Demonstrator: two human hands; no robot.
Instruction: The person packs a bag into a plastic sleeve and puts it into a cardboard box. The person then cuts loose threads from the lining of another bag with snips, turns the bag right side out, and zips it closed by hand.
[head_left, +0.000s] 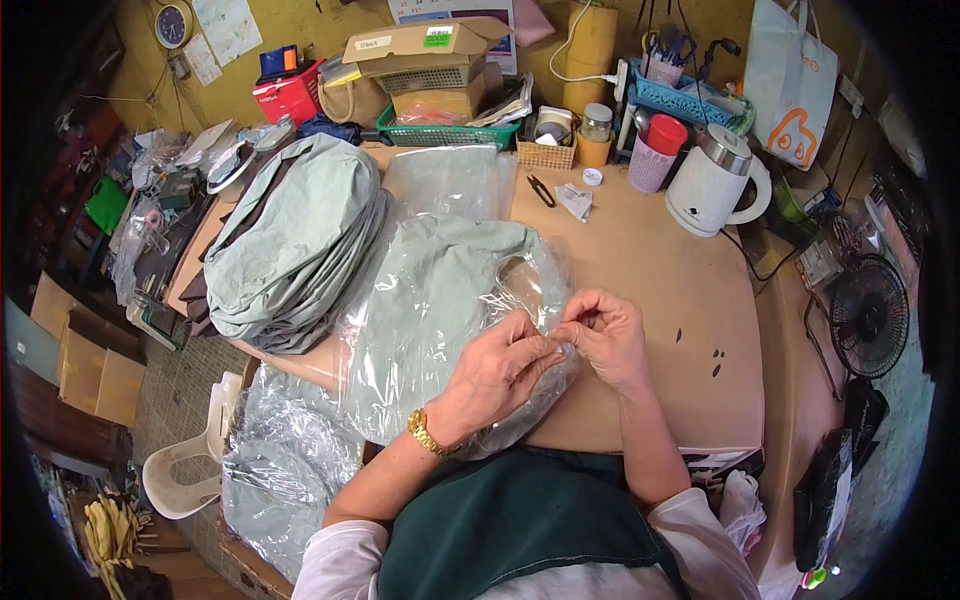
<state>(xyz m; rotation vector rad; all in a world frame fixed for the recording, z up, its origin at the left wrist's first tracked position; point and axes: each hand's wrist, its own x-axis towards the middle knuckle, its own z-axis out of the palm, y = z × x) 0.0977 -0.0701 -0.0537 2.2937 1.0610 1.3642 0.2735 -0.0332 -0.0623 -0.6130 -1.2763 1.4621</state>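
Observation:
A pale green garment (420,290) lies inside a clear plastic bag (375,400) at the front middle of the brown table. My left hand (500,368), with a gold watch at the wrist, pinches the bag's plastic near its right edge. Close against it, my right hand (605,338) also pinches the plastic, fingertips nearly touching those of the left. Exactly how the plastic is folded between the fingers is too small to tell. Flat clear bags (445,180) lie behind the garment. To the left is a pile of pale green garments (290,240).
Small black snips (541,191) and a white lid (593,177) lie at the back. A white kettle (710,185) stands back right beside a pink cup (651,165). Bagged garments (285,470) sit lower left, near a white chair (185,470). A black fan (868,315) is far right.

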